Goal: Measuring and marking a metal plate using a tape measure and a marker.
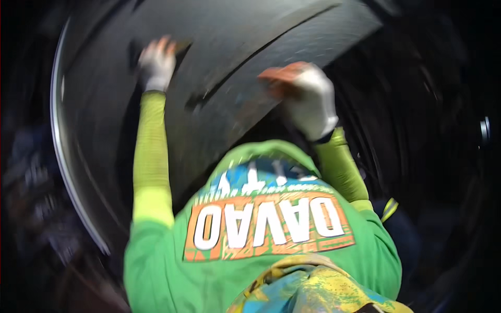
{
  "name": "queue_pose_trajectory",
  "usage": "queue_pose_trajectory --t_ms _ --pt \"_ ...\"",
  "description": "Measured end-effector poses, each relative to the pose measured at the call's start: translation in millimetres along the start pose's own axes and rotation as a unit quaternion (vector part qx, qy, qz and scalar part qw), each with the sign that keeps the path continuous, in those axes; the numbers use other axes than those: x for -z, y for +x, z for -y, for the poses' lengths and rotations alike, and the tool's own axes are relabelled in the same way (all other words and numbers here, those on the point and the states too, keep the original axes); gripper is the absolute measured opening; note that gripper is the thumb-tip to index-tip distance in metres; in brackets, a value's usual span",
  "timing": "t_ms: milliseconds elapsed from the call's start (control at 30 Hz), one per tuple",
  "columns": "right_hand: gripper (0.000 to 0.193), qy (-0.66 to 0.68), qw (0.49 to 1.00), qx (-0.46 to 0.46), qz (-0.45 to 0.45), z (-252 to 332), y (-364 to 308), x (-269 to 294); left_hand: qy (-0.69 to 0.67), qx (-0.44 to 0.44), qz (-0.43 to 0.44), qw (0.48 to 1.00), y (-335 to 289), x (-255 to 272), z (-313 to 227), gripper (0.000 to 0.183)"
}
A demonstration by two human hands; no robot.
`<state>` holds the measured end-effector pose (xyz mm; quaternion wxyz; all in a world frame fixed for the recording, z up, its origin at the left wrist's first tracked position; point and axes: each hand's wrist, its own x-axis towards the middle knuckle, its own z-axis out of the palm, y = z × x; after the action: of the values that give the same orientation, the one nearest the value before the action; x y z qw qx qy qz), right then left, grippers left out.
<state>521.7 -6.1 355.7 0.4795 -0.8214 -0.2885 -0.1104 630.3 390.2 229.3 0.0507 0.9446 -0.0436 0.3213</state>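
Progress, as I judge it from the head view: work at the large dark sheet (219,31) looks under way, but I cannot separate what is done from what is left, since no part of its surface reads clearly as finished. Landmark: the long dark streak (255,55) across the sheet; mark, slot or loose strip, I cannot tell which. The sheet spreads to both sides of the streak. My gloved left hand (156,60) is left of the streak, seemingly resting on the sheet, with a dark piece (182,47) showing between its fingers and the streak; whether the fingers clamp that piece or merely lie over it is unclear. My gloved right hand (308,94) is right of the streak, blurred, fingers pointing toward it; I cannot tell its closure, whether it holds anything, or whether it touches the sheet.
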Motion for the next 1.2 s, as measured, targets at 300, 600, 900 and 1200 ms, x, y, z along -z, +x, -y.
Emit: queue_pose_trajectory --t_ms 300,600,900,1200 --pt "0.027 0.07 0.982 -0.063 0.161 -5.2 8.5 -35.0 -0.08 0.143 0.012 0.986 -102.8 144.0 34.7 0.032" --pt "0.05 -0.122 0.943 0.06 0.303 -10.9 67.9 -67.3 -0.216 0.372 -0.228 0.873 -229.8 206.2 -31.3 0.03" --pt "0.05 -0.167 0.889 0.122 0.409 -33.6 104.7 -77.4 -0.22 0.607 -0.257 0.719 -229.8 258.2 -53.9 0.08" --pt "0.035 -0.153 0.887 0.058 0.431 -24.6 110.1 -64.8 -0.083 0.601 -0.099 0.789 -170.9 272.5 -76.1 0.037"
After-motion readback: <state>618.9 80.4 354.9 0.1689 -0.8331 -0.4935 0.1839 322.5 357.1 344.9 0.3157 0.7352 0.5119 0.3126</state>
